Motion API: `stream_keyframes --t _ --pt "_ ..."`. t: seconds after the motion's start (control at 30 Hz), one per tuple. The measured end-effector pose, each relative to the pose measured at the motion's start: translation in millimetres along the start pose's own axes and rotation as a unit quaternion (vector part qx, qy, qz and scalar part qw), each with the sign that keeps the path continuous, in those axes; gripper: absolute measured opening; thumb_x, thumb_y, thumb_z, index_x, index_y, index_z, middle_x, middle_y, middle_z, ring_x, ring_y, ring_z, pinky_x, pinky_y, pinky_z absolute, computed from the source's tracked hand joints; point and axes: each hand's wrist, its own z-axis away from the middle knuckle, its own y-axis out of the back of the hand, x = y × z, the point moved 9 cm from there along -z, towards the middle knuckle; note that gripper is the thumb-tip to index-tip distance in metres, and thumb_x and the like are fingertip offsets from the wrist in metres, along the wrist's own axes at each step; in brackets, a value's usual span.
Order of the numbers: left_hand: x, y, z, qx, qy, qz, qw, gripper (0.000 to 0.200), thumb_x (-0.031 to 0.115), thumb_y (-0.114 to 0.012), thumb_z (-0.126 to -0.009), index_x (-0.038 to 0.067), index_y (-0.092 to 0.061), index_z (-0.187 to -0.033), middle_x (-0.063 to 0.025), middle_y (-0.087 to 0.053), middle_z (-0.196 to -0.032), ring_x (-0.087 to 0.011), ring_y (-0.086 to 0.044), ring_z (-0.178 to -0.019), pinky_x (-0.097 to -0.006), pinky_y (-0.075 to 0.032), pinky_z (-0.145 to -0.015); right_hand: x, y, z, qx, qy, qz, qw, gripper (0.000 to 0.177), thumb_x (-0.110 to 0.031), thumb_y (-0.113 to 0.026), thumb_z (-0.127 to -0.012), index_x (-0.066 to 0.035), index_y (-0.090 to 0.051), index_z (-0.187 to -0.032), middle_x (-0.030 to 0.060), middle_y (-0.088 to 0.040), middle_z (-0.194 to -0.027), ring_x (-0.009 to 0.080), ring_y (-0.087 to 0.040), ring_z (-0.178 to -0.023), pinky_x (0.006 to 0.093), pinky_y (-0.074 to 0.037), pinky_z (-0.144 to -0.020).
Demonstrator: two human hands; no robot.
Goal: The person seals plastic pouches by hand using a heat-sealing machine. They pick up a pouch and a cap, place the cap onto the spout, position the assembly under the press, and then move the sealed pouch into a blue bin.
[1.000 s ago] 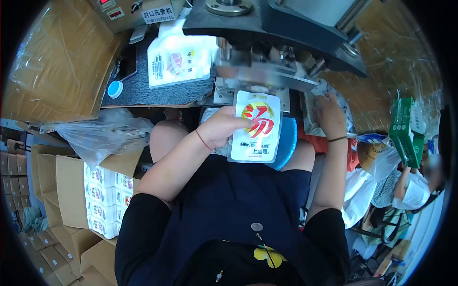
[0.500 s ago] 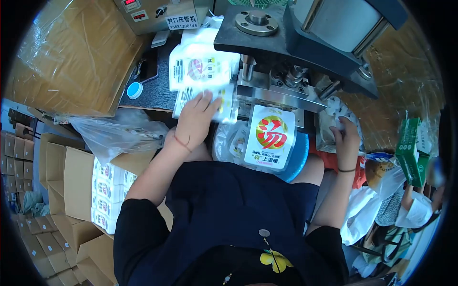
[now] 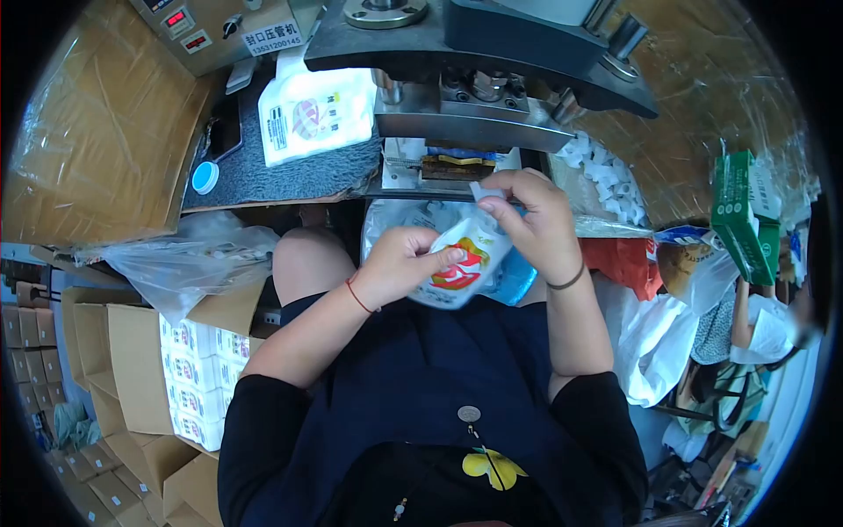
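Note:
A white pouch [image 3: 471,291] with a red and yellow print is held tilted over my lap. My left hand [image 3: 399,266] pinches its printed side, thumb on top. At its upper end my right hand [image 3: 537,218] grips a small white plastic spout [image 3: 482,191] between thumb and fingers. Just beyond is the press [image 3: 474,127], with its metal bar over a brown and blue lower jaw. More pouches [image 3: 320,114] lie piled on the dark mat [image 3: 342,169]. Right of the press, loose white plastic pieces [image 3: 610,180] are heaped in a bag.
Below the pouch is a blue tub [image 3: 518,288] lined with clear plastic. A control box [image 3: 219,31], a phone [image 3: 226,134] and a round blue-topped container [image 3: 205,178] are at the left. An open carton [image 3: 145,369] holds packed pouches. A green box [image 3: 733,211] stands at the right.
My left hand has come from the pouch pile to my lap with a pouch. My right hand has moved left from the white pieces with a spout. The view has shifted.

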Motion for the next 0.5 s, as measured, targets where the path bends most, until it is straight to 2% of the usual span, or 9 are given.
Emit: stream_keyframes --t 0.03,0.1,0.13,0.23,0.27,0.3,0.37,0.4,0.5 --pt "-0.5 -10.4 -0.3 -0.017 0.008 0.062 0.998 0.031 0.03 -0.073 -0.097 -0.001 -0.077 -0.102 -0.0029 -0.075 -0.083 -0.006 -0.065 -0.076 -0.0253 -0.052 -0.068 0.1 1.3 1.5 -0.028 0.009 0.012 0.999 0.017 -0.016 -0.061 -0.099 0.0 -0.067 -0.099 0.012 -0.067 -0.089 0.0248 -0.062 -0.08 0.0349 -0.05 -0.075" --pt "8.2 -31.2 6.9 -0.076 0.035 0.169 0.982 0.036 0.029 -0.066 -0.102 -0.004 -0.072 -0.114 -0.0055 -0.075 -0.101 -0.0083 -0.066 -0.09 -0.0271 -0.054 -0.083 2.6 8.9 6.9 -0.096 0.03 0.033 0.994 0.02 -0.018 -0.06 -0.1 0.0 -0.068 -0.099 0.0119 -0.068 -0.088 0.0277 -0.062 -0.083 0.0383 -0.05 -0.077" --pt "1.8 -41.3 6.5 -0.101 0.056 0.206 0.972 0.034 0.026 -0.067 -0.101 -0.004 -0.071 -0.116 -0.0065 -0.074 -0.104 -0.0094 -0.066 -0.093 -0.028 -0.054 -0.086 8.3 1.3 12.3 -0.163 -0.01 0.003 0.987 0.024 -0.02 -0.057 -0.101 0.0 -0.069 -0.106 0.015 -0.069 -0.095 0.0338 -0.064 -0.092 0.042 -0.05 -0.086" --pt "-5.4 -59.6 7.6 -0.145 0.079 0.286 0.944 0.029 0.015 -0.068 -0.098 -0.004 -0.069 -0.12 -0.0092 -0.073 -0.112 -0.0126 -0.068 -0.099 -0.0308 -0.054 -0.092 13.9 14.1 14.4 -0.14 -0.021 -0.002 0.99 0.027 -0.02 -0.055 -0.102 -0.001 -0.067 -0.115 0.0192 -0.069 -0.106 0.0379 -0.065 -0.101 0.0434 -0.05 -0.091" --pt "-4.0 -61.4 6.5 -0.153 0.078 0.307 0.936 0.029 0.011 -0.069 -0.097 -0.004 -0.068 -0.121 -0.0101 -0.073 -0.114 -0.0137 -0.069 -0.101 -0.0318 -0.054 -0.093 27.5 27.6 16.2 -0.094 -0.031 0.086 0.991 0.03 -0.021 -0.055 -0.102 -0.001 -0.065 -0.122 0.0213 -0.066 -0.118 0.0401 -0.064 -0.105 0.0433 -0.05 -0.096" --pt "-6.2 -56.5 2.1 -0.14 0.08 0.311 0.937 0.03 0.008 -0.069 -0.095 -0.004 -0.067 -0.122 -0.0105 -0.073 -0.115 -0.0147 -0.069 -0.101 -0.0327 -0.054 -0.094 47.6 44.0 15.3 -0.051 -0.044 0.199 0.978 0.029 -0.019 -0.057 -0.1 -0.003 -0.064 -0.123 0.0206 -0.065 -0.122 0.0415 -0.064 -0.105 0.0459 -0.052 -0.092" --pt "-12.2 -37.9 -10.2 -0.113 0.084 0.321 0.937 0.034 0.002 -0.068 -0.091 -0.004 -0.066 -0.124 -0.0114 -0.072 -0.118 -0.0167 -0.07 -0.102 -0.0346 -0.054 -0.095 87.2 74.1 19.2 0.003 -0.122 0.348 0.929 0.031 -0.016 -0.061 -0.095 -0.005 -0.063 -0.124 0.0208 -0.064 -0.123 0.0438 -0.063 -0.106 0.0486 -0.052 -0.089" --pt "-10.8 -26.6 -17.7 -0.1 0.078 0.331 0.935 0.032 0.002 -0.069 -0.092 -0.005 -0.065 -0.123 -0.0132 -0.072 -0.118 -0.0195 -0.072 -0.103 -0.0349 -0.057 -0.092 105.5 78.1 23.5 -0.01 -0.138 0.355 0.925 0.03 -0.015 -0.062 -0.094 -0.005 -0.063 -0.122 0.0207 -0.064 -0.122 0.0443 -0.063 -0.106 0.0492 -0.052 -0.088" --pt "-1.0 2.3 -36.8 -0.072 0.096 0.336 0.934 0.033 0.003 -0.069 -0.092 -0.007 -0.063 -0.124 -0.0143 -0.072 -0.118 -0.0198 -0.072 -0.102 -0.0344 -0.058 -0.092 137.6 75.1 29.2 -0.028 -0.172 0.361 0.916 0.03 -0.013 -0.065 -0.09 -0.007 -0.063 -0.119 0.0198 -0.064 -0.117 0.0449 -0.063 -0.104 0.0499 -0.053 -0.085"
